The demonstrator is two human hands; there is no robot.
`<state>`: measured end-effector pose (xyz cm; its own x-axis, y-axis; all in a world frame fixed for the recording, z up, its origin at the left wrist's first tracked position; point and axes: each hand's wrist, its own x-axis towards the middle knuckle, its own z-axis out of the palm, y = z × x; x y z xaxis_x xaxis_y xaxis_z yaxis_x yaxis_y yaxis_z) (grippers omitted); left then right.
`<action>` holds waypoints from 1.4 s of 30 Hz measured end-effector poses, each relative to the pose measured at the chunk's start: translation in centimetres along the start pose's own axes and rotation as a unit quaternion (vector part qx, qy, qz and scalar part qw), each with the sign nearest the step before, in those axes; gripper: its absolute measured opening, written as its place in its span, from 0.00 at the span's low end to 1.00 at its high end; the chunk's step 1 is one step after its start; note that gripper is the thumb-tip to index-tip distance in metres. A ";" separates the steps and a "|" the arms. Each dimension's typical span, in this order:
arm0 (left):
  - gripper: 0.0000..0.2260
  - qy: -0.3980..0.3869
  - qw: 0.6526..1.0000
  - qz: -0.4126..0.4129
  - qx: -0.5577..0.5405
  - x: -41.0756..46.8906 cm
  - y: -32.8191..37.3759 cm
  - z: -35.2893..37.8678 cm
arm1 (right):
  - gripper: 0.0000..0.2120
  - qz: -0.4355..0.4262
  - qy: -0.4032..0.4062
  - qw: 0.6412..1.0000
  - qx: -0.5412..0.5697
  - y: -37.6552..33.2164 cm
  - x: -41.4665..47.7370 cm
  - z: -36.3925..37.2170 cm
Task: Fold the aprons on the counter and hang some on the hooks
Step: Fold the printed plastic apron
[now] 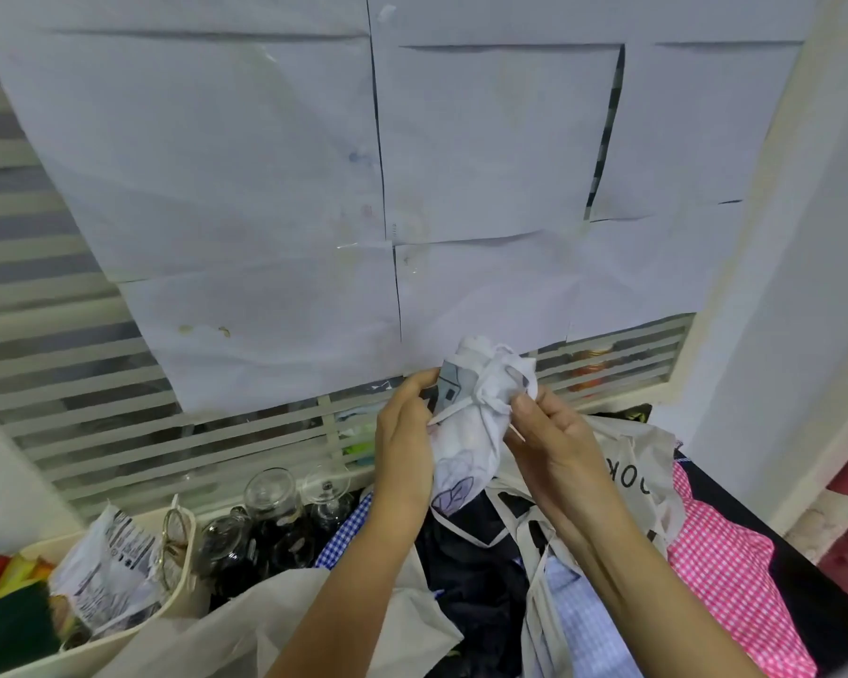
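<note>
Head view: the white printed apron (476,423) is up off the counter, bunched into a tight bundle with a strap across it. The left hand (405,433) wraps the bundle's left side and the right hand (554,442) pinches cloth on its right. Under the bundle lies a navy apron (476,570), with a beige lettered apron (627,462) and a pink gingham apron (725,570) to the lower right. Glass jars (270,496) stand to the lower left.
</note>
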<state>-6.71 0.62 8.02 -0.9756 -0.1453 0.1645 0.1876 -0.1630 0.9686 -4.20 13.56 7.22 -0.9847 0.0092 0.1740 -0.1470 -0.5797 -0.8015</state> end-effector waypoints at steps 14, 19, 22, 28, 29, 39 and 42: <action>0.26 -0.018 0.995 -0.058 -0.084 1.2 5.6 4.7 | 0.09 -0.049 0.074 0.996 -0.004 -5.1 4.9 3.8; 0.09 -0.001 0.997 -0.012 -0.071 1.8 7.2 6.6 | 0.20 0.024 -0.048 0.986 0.157 -7.0 5.8 3.6; 0.05 -0.005 0.998 -0.010 -0.066 2.5 8.1 7.7 | 0.24 0.024 -0.086 0.980 0.180 -8.4 6.5 3.3; 0.10 0.001 0.999 0.017 -0.028 4.1 9.7 9.0 | 0.08 -0.079 -0.123 0.989 -0.037 -12.2 9.0 2.5; 0.09 0.004 1.000 0.029 -0.001 4.7 9.9 9.2 | 0.06 -0.101 -0.122 0.984 -0.075 -13.0 9.6 2.5; 0.17 0.035 0.985 -0.076 -0.151 9.3 12.4 9.3 | 0.06 -0.227 -0.159 0.897 -0.344 -17.0 13.1 4.5; 0.25 -0.016 0.965 -0.062 -0.254 10.0 14.4 9.4 | 0.07 -0.243 -0.168 0.892 -0.342 -16.2 13.9 5.1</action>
<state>-14.87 6.02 25.37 -0.9956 -0.0659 0.0663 0.0931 -0.6365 0.7656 -15.03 18.95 25.57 -0.7231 -0.1870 0.6649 -0.6840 0.0598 -0.7270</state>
